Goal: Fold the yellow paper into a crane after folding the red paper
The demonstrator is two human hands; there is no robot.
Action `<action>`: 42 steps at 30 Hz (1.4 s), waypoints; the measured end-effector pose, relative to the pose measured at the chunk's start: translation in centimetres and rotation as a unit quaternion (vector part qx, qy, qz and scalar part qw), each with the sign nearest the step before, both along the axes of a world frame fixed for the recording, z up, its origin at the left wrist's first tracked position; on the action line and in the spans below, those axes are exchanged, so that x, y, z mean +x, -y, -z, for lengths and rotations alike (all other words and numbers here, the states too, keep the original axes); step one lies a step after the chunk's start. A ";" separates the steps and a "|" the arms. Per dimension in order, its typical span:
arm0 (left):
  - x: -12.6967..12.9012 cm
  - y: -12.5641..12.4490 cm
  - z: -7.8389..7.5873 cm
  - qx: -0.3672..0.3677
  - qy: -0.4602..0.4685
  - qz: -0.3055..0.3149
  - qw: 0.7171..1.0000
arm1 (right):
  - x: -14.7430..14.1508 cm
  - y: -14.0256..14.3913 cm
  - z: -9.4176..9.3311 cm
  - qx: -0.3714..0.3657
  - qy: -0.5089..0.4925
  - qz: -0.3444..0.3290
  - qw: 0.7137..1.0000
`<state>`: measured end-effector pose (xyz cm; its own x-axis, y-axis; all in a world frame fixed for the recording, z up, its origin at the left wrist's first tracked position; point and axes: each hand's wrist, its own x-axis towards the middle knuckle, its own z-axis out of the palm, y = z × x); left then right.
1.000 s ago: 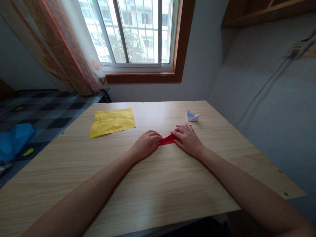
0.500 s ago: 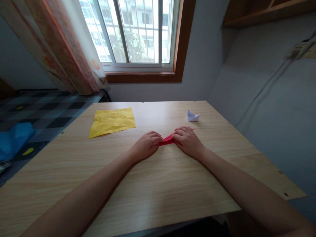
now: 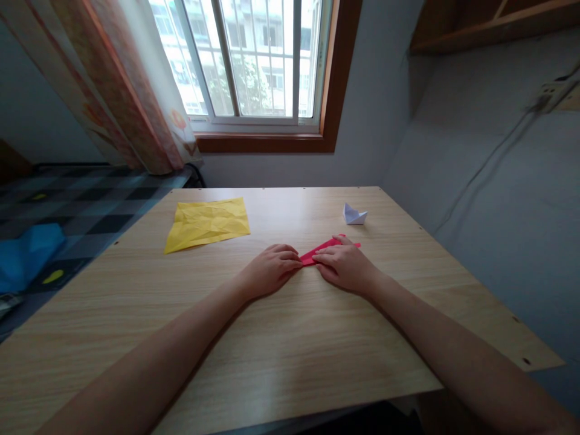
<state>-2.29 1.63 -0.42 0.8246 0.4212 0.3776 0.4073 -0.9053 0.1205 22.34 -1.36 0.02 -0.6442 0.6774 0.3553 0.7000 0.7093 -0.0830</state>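
Partly folded, your red paper seems unfinished. Your left hand pinches its left end; your right hand lies across it, grip unclear.

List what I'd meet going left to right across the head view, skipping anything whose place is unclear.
Blue object → yellow sheet → left hand → red folded paper → wall socket.
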 end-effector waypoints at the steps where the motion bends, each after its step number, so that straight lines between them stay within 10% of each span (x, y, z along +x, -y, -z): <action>1: 0.0 0.0 -0.1 0.000 -0.002 0.000 1.000 | 0.0 0.1 -0.1 -0.005 -0.002 -0.004 1.000; 15: -0.4 -0.5 0.0 -0.129 0.091 0.015 0.987 | 0.4 -0.2 -0.3 -0.057 -0.020 -0.029 0.998; 42: -1.9 -2.3 0.7 -0.172 -0.015 -0.046 0.984 | 0.6 -0.4 0.3 -0.074 -0.027 -0.008 0.997</action>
